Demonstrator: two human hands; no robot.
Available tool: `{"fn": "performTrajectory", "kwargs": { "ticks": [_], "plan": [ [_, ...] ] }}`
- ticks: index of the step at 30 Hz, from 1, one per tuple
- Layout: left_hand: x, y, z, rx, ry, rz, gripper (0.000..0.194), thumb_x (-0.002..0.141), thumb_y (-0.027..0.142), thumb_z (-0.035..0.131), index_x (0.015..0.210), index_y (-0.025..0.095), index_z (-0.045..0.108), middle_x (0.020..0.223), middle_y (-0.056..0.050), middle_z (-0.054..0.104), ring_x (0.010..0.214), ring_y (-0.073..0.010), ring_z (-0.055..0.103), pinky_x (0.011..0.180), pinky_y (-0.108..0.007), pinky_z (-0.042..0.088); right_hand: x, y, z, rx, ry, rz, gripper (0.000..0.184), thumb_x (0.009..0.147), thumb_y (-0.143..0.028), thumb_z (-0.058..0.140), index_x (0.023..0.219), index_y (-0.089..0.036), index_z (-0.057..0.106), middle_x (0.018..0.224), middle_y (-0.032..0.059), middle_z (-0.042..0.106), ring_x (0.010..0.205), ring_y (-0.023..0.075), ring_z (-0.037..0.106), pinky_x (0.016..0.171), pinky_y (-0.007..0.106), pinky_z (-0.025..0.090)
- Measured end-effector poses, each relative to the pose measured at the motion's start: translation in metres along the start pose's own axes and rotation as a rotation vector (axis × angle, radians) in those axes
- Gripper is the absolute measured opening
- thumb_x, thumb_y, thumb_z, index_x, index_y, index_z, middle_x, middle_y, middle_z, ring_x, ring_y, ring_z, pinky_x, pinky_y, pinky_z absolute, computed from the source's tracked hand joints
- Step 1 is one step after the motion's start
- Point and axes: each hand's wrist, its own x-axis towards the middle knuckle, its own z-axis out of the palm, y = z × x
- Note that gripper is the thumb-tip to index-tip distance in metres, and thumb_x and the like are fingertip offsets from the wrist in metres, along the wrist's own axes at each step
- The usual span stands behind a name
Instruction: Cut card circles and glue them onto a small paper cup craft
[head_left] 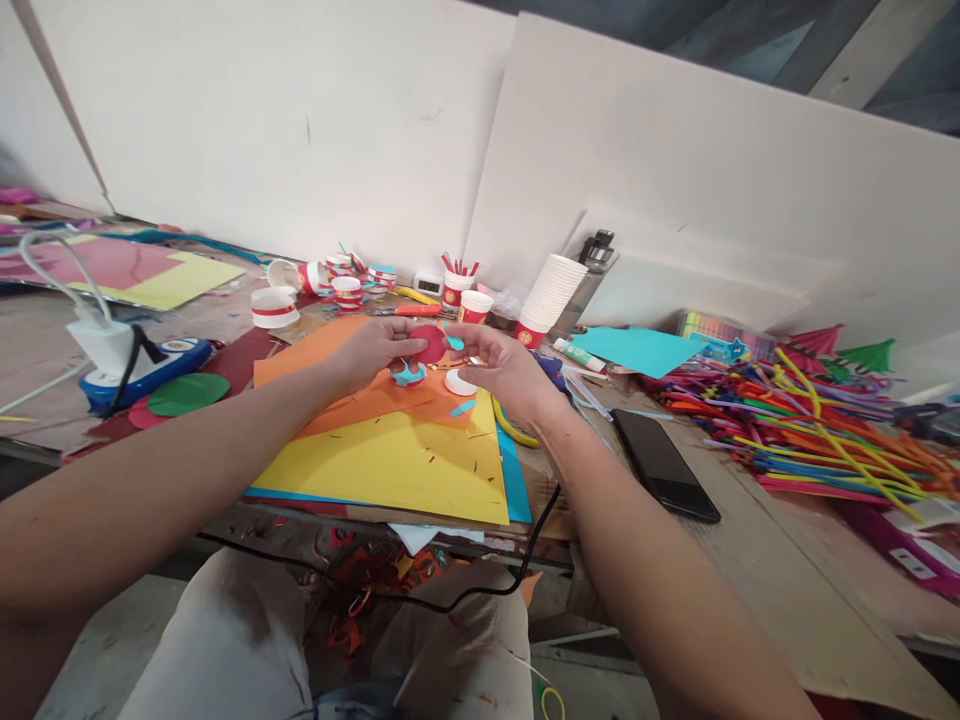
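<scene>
Left to right on the desk (750,580): a blue power strip (176,362); a green disc (189,395) overlapping a red one; a cut-down paper cup (274,308). At centre, above orange and yellow sheets (397,465), the left hand (384,350) grips a red disc (430,345) between thumb and fingers. At that disc's right edge is a light-blue piece (454,342), beside the fingertips of the right hand (499,365), which is half curled; whether it pinches the piece cannot be told. Farther right: stacked paper cups (553,290), a black phone (664,465) and heaped coloured pipe cleaners (817,435).
</scene>
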Motion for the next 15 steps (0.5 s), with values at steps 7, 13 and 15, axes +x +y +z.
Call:
{"fn": "performTrajectory", "kwargs": {
  "ticks": [7,13,15],
  "plan": [
    [0.000,0.000,0.003,0.023,-0.075,-0.001,0.024,0.074,0.031,0.074,0.089,0.014,0.070,0.067,-0.003,0.065,0.051,-0.0089,0.049,0.049,-0.023,0.032,0.008,0.009,-0.002,0.032,0.271,0.002,0.024,0.079,-0.040,0.067,0.090,-0.019,0.072,0.069,-0.0031,0.061,0.062,0.0091,0.052,0.059,0.022,0.042],
    [0.000,-0.003,0.004,0.048,-0.149,-0.039,0.022,0.074,0.032,0.076,0.086,0.015,0.068,0.063,-0.002,0.064,0.051,-0.0112,0.055,0.049,-0.024,0.034,0.009,0.015,-0.002,0.139,0.320,0.012,0.032,0.071,-0.048,0.077,0.076,-0.019,0.066,0.056,-0.0064,0.050,0.052,0.0071,0.042,0.051,0.022,0.034],
    [-0.001,-0.002,0.005,0.044,-0.167,-0.046,0.023,0.072,0.032,0.077,0.085,0.015,0.069,0.064,-0.002,0.065,0.052,-0.0113,0.057,0.050,-0.023,0.035,0.009,0.015,-0.001,0.145,0.324,0.029,0.032,0.069,-0.047,0.078,0.076,-0.019,0.065,0.057,-0.0055,0.054,0.052,0.0074,0.044,0.051,0.022,0.035]
  ]
}}
